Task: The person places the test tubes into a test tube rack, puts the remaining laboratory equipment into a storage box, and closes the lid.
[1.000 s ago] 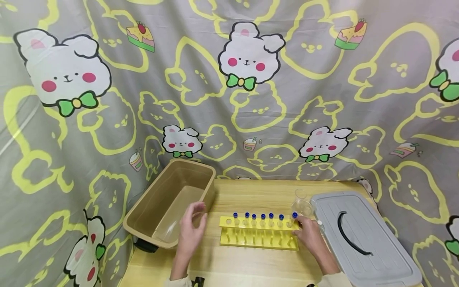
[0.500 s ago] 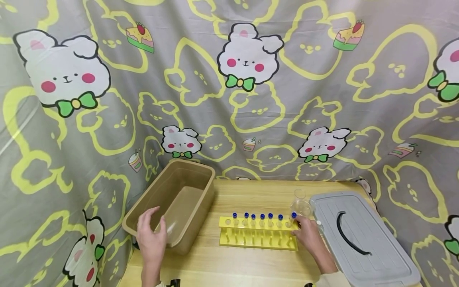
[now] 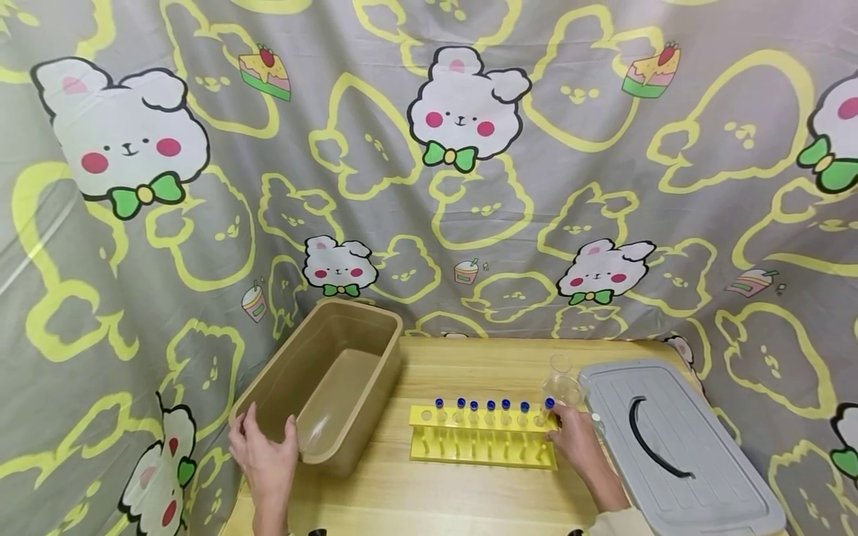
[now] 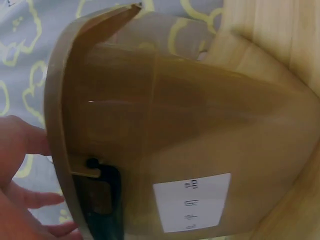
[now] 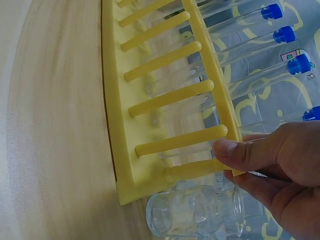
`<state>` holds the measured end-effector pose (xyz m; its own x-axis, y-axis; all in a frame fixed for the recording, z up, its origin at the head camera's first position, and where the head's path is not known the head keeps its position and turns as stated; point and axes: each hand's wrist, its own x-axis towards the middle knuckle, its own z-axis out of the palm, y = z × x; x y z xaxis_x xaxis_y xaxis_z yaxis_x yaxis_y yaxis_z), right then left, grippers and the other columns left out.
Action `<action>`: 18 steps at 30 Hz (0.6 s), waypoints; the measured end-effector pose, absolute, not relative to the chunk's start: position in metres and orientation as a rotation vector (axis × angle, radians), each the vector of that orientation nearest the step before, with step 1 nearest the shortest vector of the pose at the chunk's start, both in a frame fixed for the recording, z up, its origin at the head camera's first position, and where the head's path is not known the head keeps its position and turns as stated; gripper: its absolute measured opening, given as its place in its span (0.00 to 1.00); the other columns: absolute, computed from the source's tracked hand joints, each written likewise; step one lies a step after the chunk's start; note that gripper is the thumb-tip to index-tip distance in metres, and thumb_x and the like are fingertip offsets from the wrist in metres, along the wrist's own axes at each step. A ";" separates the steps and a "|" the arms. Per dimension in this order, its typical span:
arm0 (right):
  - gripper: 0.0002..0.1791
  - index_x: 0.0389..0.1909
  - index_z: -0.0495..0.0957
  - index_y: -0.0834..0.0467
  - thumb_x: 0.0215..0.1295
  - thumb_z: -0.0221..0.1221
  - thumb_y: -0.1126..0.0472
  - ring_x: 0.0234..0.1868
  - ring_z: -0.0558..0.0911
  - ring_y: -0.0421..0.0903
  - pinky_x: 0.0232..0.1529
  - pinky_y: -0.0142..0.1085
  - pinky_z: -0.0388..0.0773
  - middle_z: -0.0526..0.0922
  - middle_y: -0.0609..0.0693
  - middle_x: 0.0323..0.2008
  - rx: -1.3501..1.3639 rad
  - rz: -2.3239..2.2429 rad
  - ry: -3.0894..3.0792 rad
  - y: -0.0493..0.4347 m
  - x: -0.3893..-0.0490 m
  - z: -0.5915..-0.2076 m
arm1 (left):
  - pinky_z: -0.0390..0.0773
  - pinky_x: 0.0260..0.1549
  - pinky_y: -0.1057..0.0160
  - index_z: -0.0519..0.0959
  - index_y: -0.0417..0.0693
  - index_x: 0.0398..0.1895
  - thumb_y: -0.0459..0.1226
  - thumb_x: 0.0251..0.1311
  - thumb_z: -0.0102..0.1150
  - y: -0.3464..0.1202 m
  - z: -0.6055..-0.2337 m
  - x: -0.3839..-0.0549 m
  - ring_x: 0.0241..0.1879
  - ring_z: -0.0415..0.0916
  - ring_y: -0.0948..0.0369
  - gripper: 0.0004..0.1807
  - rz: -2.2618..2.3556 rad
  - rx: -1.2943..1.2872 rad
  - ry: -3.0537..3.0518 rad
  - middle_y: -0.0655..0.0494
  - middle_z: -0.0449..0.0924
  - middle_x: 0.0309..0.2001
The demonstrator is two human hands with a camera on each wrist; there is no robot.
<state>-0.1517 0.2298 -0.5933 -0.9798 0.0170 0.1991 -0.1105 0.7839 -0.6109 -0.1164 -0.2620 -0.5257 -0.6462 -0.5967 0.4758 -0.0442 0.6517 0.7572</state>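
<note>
A brown plastic bin (image 3: pixel 372 406) stands at the left of the table. My left hand (image 3: pixel 267 460) is over its near end, fingers spread, with fingertips at the rim (image 4: pixel 56 107) in the left wrist view; whether they all touch is unclear. With thumb and fingers, my right hand (image 3: pixel 578 441) pinches the right end of the top bar of a yellow test tube rack (image 3: pixel 482 460). Several clear test tubes with blue caps (image 3: pixel 506 406) stand upright in the rack. The right wrist view shows its yellow pegs (image 5: pixel 172 100) and my thumb (image 5: pixel 240 152) against the bar.
Clear glassware (image 3: pixel 564 387) stands behind the rack's right end; a glass vessel (image 5: pixel 195 210) also shows beside the rack in the right wrist view. A grey lid (image 3: pixel 670 439) with a black handle lies at the right. A patterned curtain (image 3: pixel 469 208) surrounds the table.
My left hand has moved left, from between the bin and the rack to the bin's near end, down to its rim. The right hand stays on the rack, which has not moved.
</note>
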 end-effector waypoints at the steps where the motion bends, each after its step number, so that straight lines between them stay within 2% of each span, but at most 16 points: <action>1: 0.20 0.32 0.84 0.68 0.35 0.78 0.78 0.33 0.85 0.57 0.36 0.52 0.84 0.87 0.63 0.31 0.072 0.968 -2.781 0.230 -0.151 -0.593 | 0.58 0.61 0.29 0.67 0.30 0.70 0.29 0.54 0.70 -0.263 -0.528 -0.116 0.65 0.55 0.28 0.39 -0.960 0.509 -2.117 0.25 0.58 0.67; 6: 0.19 0.33 0.84 0.69 0.36 0.78 0.78 0.36 0.86 0.62 0.37 0.52 0.85 0.87 0.66 0.33 0.074 0.963 -2.789 0.228 -0.152 -0.594 | 0.56 0.66 0.30 0.62 0.32 0.75 0.31 0.60 0.65 -0.267 -0.533 -0.112 0.70 0.50 0.32 0.39 -1.014 0.624 -2.130 0.29 0.53 0.72; 11: 0.19 0.34 0.84 0.69 0.37 0.77 0.78 0.38 0.87 0.63 0.37 0.52 0.86 0.87 0.67 0.34 0.071 0.973 -2.779 0.225 -0.152 -0.595 | 0.56 0.65 0.30 0.61 0.28 0.74 0.28 0.58 0.62 -0.272 -0.539 -0.110 0.69 0.52 0.31 0.39 -1.012 0.633 -2.129 0.29 0.53 0.72; 14: 0.19 0.33 0.84 0.69 0.37 0.77 0.78 0.36 0.87 0.62 0.37 0.51 0.85 0.87 0.65 0.32 0.074 0.949 -2.766 0.224 -0.153 -0.596 | 0.57 0.64 0.31 0.63 0.26 0.73 0.27 0.56 0.61 -0.274 -0.544 -0.111 0.67 0.54 0.29 0.39 -1.000 0.594 -2.092 0.28 0.54 0.72; 18: 0.18 0.33 0.84 0.70 0.38 0.77 0.78 0.32 0.85 0.58 0.35 0.49 0.85 0.86 0.61 0.29 0.083 0.963 -2.764 0.222 -0.157 -0.596 | 0.58 0.67 0.34 0.65 0.24 0.71 0.28 0.57 0.60 -0.274 -0.547 -0.111 0.68 0.56 0.30 0.36 -1.004 0.574 -2.072 0.30 0.56 0.73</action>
